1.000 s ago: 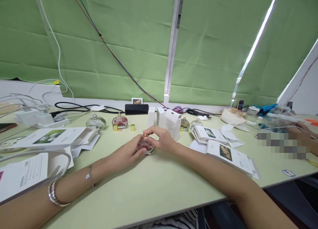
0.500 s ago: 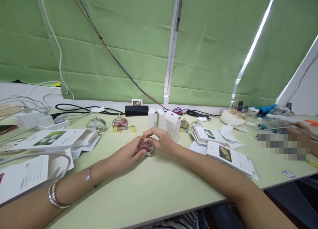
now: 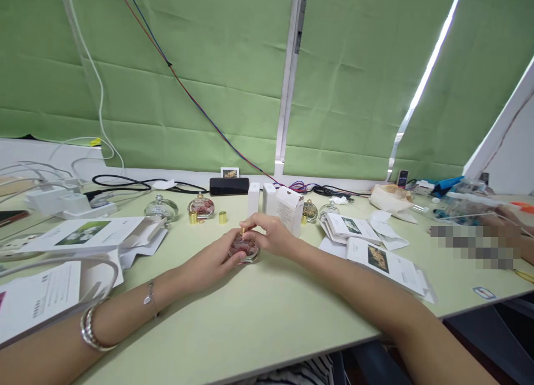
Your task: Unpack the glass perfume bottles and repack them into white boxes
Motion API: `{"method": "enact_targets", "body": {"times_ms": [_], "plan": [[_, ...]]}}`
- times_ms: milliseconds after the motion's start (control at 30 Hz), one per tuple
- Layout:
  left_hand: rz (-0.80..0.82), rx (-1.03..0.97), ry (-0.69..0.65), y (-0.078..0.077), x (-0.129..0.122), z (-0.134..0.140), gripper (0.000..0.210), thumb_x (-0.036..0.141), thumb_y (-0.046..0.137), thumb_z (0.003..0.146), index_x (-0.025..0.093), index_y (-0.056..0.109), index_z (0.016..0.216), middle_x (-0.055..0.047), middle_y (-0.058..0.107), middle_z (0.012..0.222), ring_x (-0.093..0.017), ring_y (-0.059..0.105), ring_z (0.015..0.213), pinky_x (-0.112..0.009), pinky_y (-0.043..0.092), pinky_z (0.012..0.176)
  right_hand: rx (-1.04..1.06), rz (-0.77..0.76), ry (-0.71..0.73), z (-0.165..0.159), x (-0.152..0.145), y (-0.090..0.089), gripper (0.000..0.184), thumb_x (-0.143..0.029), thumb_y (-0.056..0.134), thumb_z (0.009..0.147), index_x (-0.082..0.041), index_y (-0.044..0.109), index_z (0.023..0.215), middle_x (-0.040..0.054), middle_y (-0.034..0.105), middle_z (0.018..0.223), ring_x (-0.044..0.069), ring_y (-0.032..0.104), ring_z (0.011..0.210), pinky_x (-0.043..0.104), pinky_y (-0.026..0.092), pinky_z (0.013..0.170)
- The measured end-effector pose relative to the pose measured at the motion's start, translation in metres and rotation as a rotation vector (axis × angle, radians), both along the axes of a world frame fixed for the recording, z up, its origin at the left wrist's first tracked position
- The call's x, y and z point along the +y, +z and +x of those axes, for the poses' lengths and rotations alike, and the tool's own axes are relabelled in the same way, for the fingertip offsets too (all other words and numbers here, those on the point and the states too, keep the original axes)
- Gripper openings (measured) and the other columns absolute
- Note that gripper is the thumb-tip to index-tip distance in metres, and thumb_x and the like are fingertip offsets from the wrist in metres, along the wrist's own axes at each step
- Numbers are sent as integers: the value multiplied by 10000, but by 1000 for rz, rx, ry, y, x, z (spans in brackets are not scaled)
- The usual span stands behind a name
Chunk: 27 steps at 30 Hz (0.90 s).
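A round glass perfume bottle (image 3: 249,253) with pink, petal-like contents stands on the table in front of me. My left hand (image 3: 217,258) is closed around its left side, the thumb lying across its front. From the right, my right hand (image 3: 270,235) pinches the gold top (image 3: 243,230) of that bottle between thumb and fingers, which partly cover it. Behind my hands stands a similar pink-filled bottle (image 3: 201,207), with a gold cap (image 3: 222,217) beside it and another gold cap (image 3: 193,218) in front of it. A clear bottle (image 3: 161,209) is farther left.
White cartons (image 3: 288,210) stand upright behind my right hand. Flattened flower-printed boxes lie left (image 3: 89,233) and right (image 3: 386,264). A black phone (image 3: 229,186) rests against the back, near cables (image 3: 334,191). At far right, a co-worker's hand (image 3: 507,221) is near plastic items.
Both hands keep the same hold on the bottle and its gold top. Only a very slight shift of the fingers and the view shows.
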<state>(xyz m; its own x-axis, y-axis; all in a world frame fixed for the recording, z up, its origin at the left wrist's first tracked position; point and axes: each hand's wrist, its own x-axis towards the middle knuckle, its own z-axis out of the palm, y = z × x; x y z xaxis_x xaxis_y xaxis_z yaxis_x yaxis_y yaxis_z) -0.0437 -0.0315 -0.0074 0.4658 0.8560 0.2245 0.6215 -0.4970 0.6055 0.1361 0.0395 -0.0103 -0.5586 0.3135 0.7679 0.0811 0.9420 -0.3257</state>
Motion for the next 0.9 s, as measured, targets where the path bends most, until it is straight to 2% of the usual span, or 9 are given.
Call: {"method": "enact_targets", "body": {"times_ms": [467,733,900], "plan": [[-13,-4,3,1,0,1,316,385,418,888,191,439,1136,-101,614,1083,-237,597,942,-364,475,807,10,15,-18,0,1,-3,83,-225,566,839,-188,622,888,64,696,931,162,659,863,318,529,803],[-4,16,19,1,0,1,271,387,423,887,195,443,1077,-94,612,1039,-240,598,924,-366,482,797,30,61,-16,0,0,-6,113,-251,547,863,-183,615,922,79,693,953,175,659,913,324,528,822],[-29,-24,3,-2,1,0,280,388,421,893,206,436,1106,-91,613,1067,-232,603,926,-359,484,797,29,45,-33,0,-1,-9,134,-258,530,871,-192,611,954,79,690,982,178,653,940,336,524,840]]}}
